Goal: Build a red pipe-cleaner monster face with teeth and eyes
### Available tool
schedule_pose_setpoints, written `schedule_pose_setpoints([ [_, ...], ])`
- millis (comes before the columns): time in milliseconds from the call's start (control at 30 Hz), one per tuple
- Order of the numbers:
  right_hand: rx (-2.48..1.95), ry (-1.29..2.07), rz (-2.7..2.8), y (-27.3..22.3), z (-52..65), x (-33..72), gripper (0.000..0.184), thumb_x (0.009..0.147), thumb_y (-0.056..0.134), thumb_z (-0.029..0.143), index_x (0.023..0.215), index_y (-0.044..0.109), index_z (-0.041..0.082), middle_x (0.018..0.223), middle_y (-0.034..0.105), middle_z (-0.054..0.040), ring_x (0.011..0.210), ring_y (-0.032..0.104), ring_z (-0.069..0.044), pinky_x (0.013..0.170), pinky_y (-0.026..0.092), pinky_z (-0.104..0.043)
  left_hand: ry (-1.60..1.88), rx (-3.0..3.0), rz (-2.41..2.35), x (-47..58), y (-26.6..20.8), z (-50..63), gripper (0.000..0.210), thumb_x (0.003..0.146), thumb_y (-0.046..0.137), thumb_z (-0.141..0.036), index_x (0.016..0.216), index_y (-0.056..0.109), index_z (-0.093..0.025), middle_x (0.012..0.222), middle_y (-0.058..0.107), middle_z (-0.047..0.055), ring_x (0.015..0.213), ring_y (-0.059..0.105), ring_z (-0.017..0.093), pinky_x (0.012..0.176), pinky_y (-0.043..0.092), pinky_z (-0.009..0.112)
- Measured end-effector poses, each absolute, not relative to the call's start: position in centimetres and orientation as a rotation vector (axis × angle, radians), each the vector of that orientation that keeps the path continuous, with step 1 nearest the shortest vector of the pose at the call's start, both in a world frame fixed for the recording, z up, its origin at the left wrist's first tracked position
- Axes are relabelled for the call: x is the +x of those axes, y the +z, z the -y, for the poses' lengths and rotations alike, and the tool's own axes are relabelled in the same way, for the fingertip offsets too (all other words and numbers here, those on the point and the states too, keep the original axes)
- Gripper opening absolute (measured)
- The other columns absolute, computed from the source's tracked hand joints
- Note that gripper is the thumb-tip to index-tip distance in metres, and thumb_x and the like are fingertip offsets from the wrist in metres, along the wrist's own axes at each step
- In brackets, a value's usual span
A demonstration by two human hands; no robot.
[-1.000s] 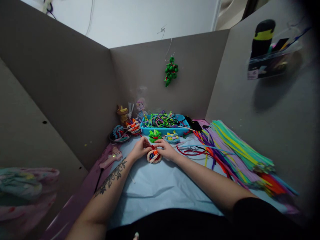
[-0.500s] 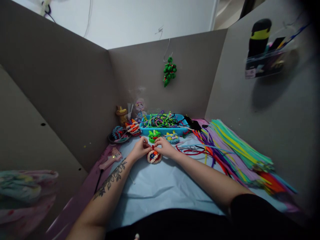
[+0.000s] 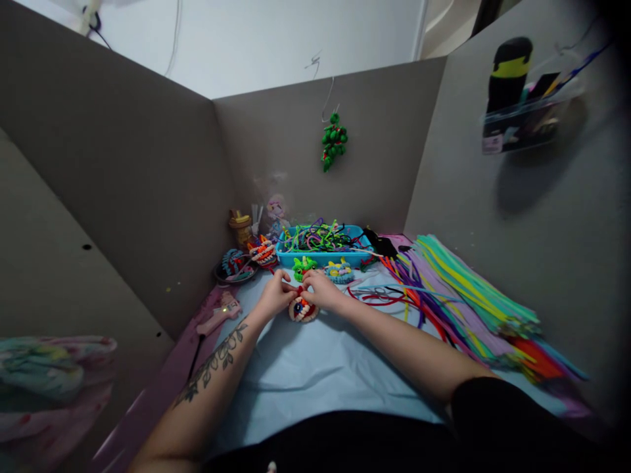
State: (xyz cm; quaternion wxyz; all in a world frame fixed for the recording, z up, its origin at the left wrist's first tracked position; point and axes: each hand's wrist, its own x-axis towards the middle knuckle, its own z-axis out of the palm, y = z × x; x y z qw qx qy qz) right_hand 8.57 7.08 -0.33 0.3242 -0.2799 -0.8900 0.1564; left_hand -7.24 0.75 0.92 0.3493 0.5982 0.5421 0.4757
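A round pipe-cleaner figure [image 3: 302,310], cream and orange with a blue eye, rests on the blue cloth [image 3: 315,381]. My left hand [image 3: 277,293] pinches at its top from the left, fingertips by a small red piece [image 3: 300,289]. From the right, my right hand [image 3: 319,291] has its fingers closed on the top of the same figure. Just behind the hands sits a green pipe-cleaner figure [image 3: 302,267], and a blue and yellow one [image 3: 339,270] is beside it. What exactly the fingertips grip is too small to make out.
A blue tray [image 3: 325,259] of tangled pipe-cleaner pieces stands at the back. Bundles of colored pipe cleaners [image 3: 468,295] lie at right, near scissors [image 3: 377,292]. A pink glue gun [image 3: 219,315] and a dark bowl [image 3: 235,276] are at left. Grey panels [image 3: 315,177] enclose the desk.
The figure has turned or tilted slightly and shifted a touch to the left. Both hands keep their pinch at its top, with the right fingers a little lower.
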Motion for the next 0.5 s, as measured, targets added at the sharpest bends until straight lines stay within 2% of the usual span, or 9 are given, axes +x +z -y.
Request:
schedule_pose_setpoints([
  [200, -0.769, 0.406, 2.334, -0.3, -6.9, 8.5, 0.011, 0.072, 0.062, 0.015, 0.061, 0.062, 0.016, 0.089, 0.061, -0.0070, 0.088, 0.051, -0.019, 0.082, 0.037, -0.032, 1.241, 1.422, -1.472, -6.5, 1.0, -0.1, 0.037, 0.062, 0.064, -0.015, 0.083, 0.034, -0.022, 0.059, 0.064, -0.004, 0.053, 0.061, 0.014, 0.050, 0.043, 0.021],
  [400, -0.804, 0.405, 2.353, -0.2, -6.8, 8.4, 0.010, 0.071, 0.062, 0.013, 0.062, 0.062, 0.015, 0.089, 0.060, -0.0072, 0.089, 0.051, -0.019, 0.084, 0.037, -0.032, 1.255, 1.395, -1.602, -5.1, 2.0, 0.8, 0.032, 0.064, 0.061, -0.013, 0.083, 0.037, -0.021, 0.048, 0.053, -0.010, 0.045, 0.053, 0.011, 0.046, 0.034, 0.018],
  [500, -0.829, 0.425, 2.338, 0.0, -6.8, 8.5, 0.008, 0.071, 0.063, 0.014, 0.062, 0.065, 0.015, 0.091, 0.061, -0.0077, 0.089, 0.052, -0.020, 0.084, 0.038, -0.033, 1.197, 1.258, -1.562, -4.9, 3.0, 1.3, 0.030, 0.066, 0.060, -0.012, 0.085, 0.038, -0.021, 0.052, 0.057, -0.008, 0.050, 0.056, 0.012, 0.049, 0.038, 0.020],
])
